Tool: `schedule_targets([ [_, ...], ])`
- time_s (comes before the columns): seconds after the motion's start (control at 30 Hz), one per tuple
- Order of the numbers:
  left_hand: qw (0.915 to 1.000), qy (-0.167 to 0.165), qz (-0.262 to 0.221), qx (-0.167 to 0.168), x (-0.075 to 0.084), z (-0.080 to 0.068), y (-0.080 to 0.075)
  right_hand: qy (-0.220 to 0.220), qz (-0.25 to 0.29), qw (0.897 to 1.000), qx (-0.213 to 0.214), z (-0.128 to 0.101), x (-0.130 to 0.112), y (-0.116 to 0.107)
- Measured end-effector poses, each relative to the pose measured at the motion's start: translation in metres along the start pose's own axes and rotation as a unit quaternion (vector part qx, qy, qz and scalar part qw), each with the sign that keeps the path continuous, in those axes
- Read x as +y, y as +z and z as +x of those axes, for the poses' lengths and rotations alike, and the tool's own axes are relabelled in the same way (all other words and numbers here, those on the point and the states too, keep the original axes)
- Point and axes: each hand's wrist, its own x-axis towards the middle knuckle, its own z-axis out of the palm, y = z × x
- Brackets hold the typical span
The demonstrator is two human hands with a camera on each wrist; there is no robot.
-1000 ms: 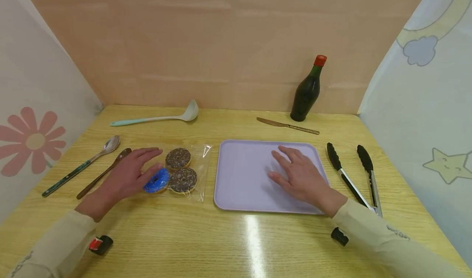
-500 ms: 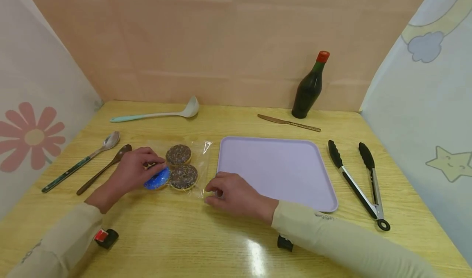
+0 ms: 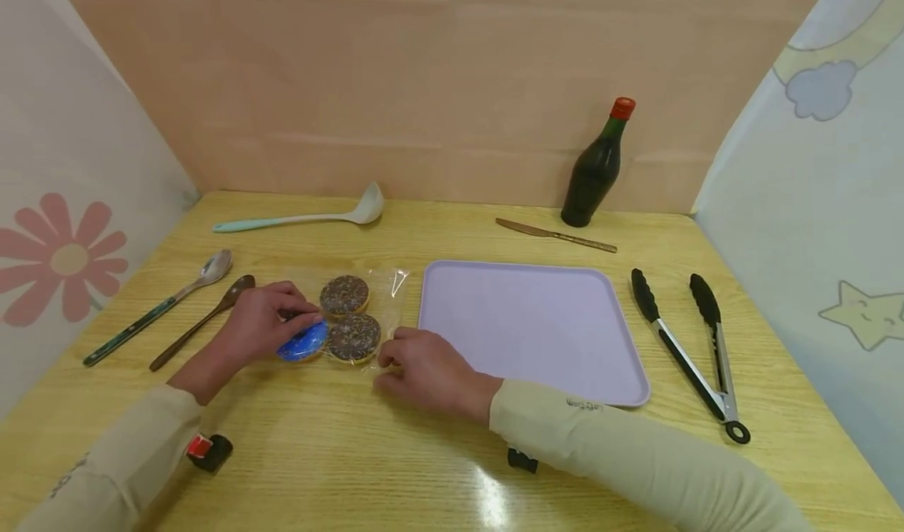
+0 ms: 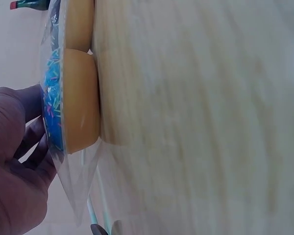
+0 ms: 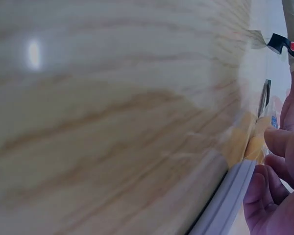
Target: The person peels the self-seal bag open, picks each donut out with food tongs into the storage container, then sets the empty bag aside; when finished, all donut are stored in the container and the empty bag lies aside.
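Observation:
A clear plastic bag [image 3: 395, 300] lies on the table with three sprinkled donuts in it: one blue donut [image 3: 302, 342] and two brown-topped donuts [image 3: 344, 295]. My left hand [image 3: 263, 324] is over the bag's left part, its thumb and fingers curled together at the film above the blue donut; in the left wrist view the fingertips touch the bag. My right hand [image 3: 431, 375] is at the bag's near right corner, fingers bent and thumb apart from them. No firm hold by it shows. Beside it lies a lilac tray [image 3: 530, 328].
On the left lie a green-handled spoon [image 3: 158, 310] and a brown wooden spoon [image 3: 205, 320]. A ladle [image 3: 304, 219], a gold knife [image 3: 556, 235] and a dark bottle [image 3: 593, 175] are at the back. Black-tipped tongs [image 3: 685, 367] lie spread at the right.
My right hand has come left from above the tray to the bag's right edge, its fingers bending. My left hand has lowered onto the blue donut's side and its fingers have curled in.

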Motion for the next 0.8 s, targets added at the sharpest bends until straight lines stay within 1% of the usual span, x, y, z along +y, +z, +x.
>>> schedule_targets([
  [0.1,1.0,-0.004,-0.002,-0.002,0.0,0.0,-0.0003,-0.007,0.02,1.0,0.01,-0.0004,0.0017,0.0013],
  [0.23,0.9999,-0.011,-0.005,-0.002,-0.0004,-0.0004,-0.0005,-0.016,0.026,0.999,0.018,-0.0005,0.0016,0.0028],
  [0.4,0.9996,-0.026,-0.009,0.001,-0.0017,-0.0012,0.0013,-0.002,0.063,0.997,0.037,-0.0011,0.002,0.0044],
  [0.63,0.9982,-0.053,-0.029,0.005,-0.004,-0.0022,0.0028,0.02,0.133,0.989,0.068,-0.0043,0.004,0.0059],
  [0.8,0.9975,-0.055,-0.044,0.008,-0.0037,-0.0031,0.003,0.05,0.188,0.977,0.083,-0.009,0.0062,0.0069],
])
